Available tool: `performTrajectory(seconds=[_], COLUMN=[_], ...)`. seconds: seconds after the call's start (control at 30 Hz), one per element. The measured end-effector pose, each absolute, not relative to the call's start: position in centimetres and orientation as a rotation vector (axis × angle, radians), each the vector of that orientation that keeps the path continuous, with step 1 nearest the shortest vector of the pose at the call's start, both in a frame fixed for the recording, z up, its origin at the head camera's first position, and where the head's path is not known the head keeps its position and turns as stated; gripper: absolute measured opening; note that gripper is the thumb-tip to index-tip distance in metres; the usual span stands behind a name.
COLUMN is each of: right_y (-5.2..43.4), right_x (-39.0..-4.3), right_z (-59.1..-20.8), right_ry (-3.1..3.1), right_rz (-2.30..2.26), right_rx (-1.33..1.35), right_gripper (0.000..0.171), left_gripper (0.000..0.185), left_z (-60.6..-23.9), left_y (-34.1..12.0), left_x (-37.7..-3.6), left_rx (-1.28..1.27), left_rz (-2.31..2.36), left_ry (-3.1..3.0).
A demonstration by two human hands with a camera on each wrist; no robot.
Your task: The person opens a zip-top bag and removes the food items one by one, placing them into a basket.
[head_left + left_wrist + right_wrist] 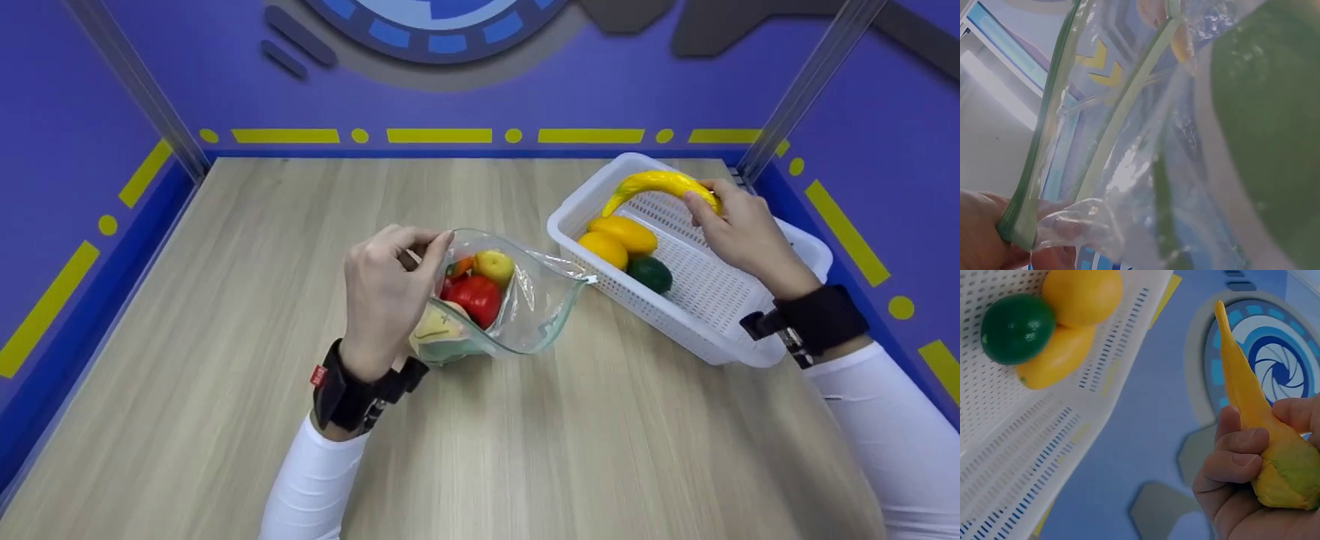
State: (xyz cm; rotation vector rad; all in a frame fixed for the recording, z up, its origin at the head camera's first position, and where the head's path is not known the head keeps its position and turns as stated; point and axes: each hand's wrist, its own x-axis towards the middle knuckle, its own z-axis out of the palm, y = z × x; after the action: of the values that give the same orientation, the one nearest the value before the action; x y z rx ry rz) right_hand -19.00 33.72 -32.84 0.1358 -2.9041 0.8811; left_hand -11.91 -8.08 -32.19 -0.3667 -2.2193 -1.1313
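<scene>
My left hand (pixel 385 292) pinches the left edge of the mouth of a clear zip bag (pixel 544 307) with a green seal. The bag's mouth gapes, and inside lie a shiny red fruit or vegetable (pixel 477 298), a yellow round fruit (pixel 494 267) and a partly hidden orange piece. In my right hand (pixel 742 232) is a yellow banana (pixel 651 181), gripped at its thick, greenish end (pixel 1292 475) above the white basket (pixel 559 223). Below it in the basket sit a yellow mango-shaped fruit (pixel 628 235), a rounder orange-yellow fruit (pixel 602 249) and a dark green fruit (pixel 649 274).
The perforated basket stands at the right of the wooden table (pixel 262 247), its near-left wall close to the bag's white slider (pixel 591 280). Blue panels with yellow marks (pixel 439 136) enclose the table at the back and both sides.
</scene>
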Motion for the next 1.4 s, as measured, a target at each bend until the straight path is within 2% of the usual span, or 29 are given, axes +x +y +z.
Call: performTrajectory(seconds=[0.13,0.37,0.6,0.77,1.0,1.2,1.4], right_y=[34.5,36.2,37.5,37.8,37.6,37.7,38.0], right_x=[-21.6,-25.1,-26.9,-27.3,-26.8,-26.7,-26.7], right_z=[-33.9,-35.8,-37.3,-38.2,-39.1,-39.4,-39.4], right_ry=[-3.015,-3.12,-3.19,-3.234,-3.33,-3.391,-3.426], right_rz=[0.836,0.862,1.0,1.04,1.016,0.948,0.779], right_rx=[0.085,0.019,-0.167,-0.257,-0.306,-0.294,-0.17], right_gripper=[0.067,0.055,0.065,0.062,0.041,0.043,0.043], left_gripper=[0.015,0.015,0.014,0.014,0.014,0.014,0.014], left_z=[-32.2,-32.2,-32.2,-32.3,-32.4,-32.4,-32.3], left_y=[-8.1,-8.1,-8.0,-8.0,-8.0,-8.0,-8.1], left_x=[-11.9,-11.7,-11.8,-11.8,-11.8,-11.7,-11.8], left_rx=[-0.365,-0.357,-0.349,-0.348,-0.356,-0.353,-0.35], left_rz=[-1.129,-1.124,-1.134,-1.131,-1.131,-1.125,-1.127], left_ry=[-2.221,-2.231,-2.233,-2.237,-2.239,-2.245,-2.246])
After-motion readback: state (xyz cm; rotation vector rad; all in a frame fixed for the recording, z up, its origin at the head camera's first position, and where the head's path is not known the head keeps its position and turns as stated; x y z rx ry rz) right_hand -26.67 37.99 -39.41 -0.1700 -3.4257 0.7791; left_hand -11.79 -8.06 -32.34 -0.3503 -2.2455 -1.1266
